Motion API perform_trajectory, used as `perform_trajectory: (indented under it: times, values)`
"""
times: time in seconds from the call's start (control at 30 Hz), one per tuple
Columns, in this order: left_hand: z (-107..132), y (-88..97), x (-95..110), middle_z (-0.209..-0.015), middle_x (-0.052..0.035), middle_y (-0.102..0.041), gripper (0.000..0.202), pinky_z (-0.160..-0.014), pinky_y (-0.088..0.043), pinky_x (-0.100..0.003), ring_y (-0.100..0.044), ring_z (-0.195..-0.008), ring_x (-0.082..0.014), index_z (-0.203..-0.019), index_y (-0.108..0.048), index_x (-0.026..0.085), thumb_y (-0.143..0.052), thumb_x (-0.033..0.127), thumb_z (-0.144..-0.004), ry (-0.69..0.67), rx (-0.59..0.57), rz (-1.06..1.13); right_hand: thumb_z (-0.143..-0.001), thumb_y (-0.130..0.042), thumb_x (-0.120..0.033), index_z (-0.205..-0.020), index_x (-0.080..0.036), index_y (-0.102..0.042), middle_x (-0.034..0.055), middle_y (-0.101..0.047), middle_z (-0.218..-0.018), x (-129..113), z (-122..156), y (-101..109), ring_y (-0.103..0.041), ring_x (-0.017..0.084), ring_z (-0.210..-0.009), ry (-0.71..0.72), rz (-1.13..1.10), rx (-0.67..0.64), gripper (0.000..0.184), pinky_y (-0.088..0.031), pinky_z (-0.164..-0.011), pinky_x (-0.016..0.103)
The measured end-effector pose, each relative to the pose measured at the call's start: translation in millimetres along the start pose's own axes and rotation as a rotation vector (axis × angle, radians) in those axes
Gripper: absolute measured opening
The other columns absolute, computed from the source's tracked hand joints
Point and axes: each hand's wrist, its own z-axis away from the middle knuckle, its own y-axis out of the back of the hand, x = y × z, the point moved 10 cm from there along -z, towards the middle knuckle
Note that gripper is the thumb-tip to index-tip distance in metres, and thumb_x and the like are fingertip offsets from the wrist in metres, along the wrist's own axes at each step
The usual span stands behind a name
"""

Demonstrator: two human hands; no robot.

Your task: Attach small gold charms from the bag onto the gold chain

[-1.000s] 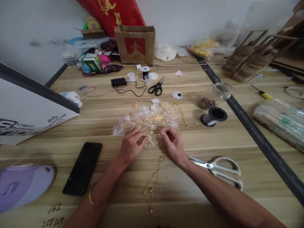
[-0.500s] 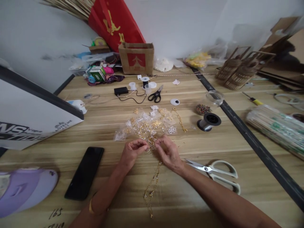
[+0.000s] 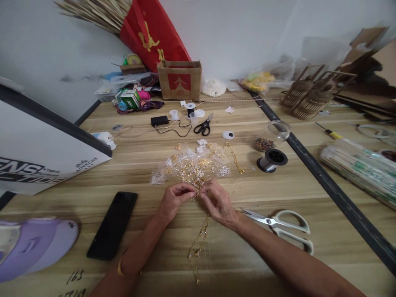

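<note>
My left hand (image 3: 175, 200) and my right hand (image 3: 219, 203) meet fingertip to fingertip at the near edge of a pile of gold and clear beads and findings (image 3: 198, 167). Both are closed in a pinch; whatever lies between the fingertips is too small to name. A gold beaded chain (image 3: 198, 251) lies on the table below, its upper end passing under my right hand. Another short gold chain (image 3: 235, 159) rests right of the pile. White-handled scissors (image 3: 274, 220) lie partly open beside my right wrist.
A black phone (image 3: 111, 226) lies left of my left forearm. At right stand a wire spool (image 3: 272, 160) and a tipped clear jar of beads (image 3: 265, 143). Black scissors (image 3: 204, 126) and a black adapter (image 3: 159, 120) lie behind the pile. A white box (image 3: 49, 152) stands at far left.
My two hands have drawn slightly closer together over the pile's near edge. The whole view has shifted a little; the chain and scissors lie as before.
</note>
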Motion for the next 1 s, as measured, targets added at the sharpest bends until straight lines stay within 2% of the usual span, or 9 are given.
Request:
perform_trajectory:
  times: [0.23,1.0]
  values:
    - [-0.6,-2.3,-2.7,-0.071,-0.0012,-0.070,0.013,-0.066,-0.047,-0.022,-0.061,-0.065,-0.0122,-0.071,-0.072,0.016,-0.077,0.021,-0.060,0.002,-0.041,0.013,-0.086,-0.049,-0.014,-0.088,-0.020,-0.051,0.0051,-0.056,-0.079,0.9,1.4,-1.3,-0.051,0.018,-0.076,-0.009,0.024,-0.020,0.006,-0.044,-0.069,0.033]
    - [0.0,-4.9,0.1,-0.071,-0.0022,-0.070,0.013,-0.067,-0.048,-0.024,-0.061,-0.067,-0.0136,-0.071,-0.072,0.016,-0.076,0.024,-0.062,-0.005,-0.067,-0.037,-0.086,-0.049,-0.016,-0.089,-0.021,-0.052,0.0049,-0.056,-0.078,4.5,1.9,-2.9,-0.052,0.019,-0.075,-0.015,0.053,-0.025,0.006,-0.042,-0.067,0.033]
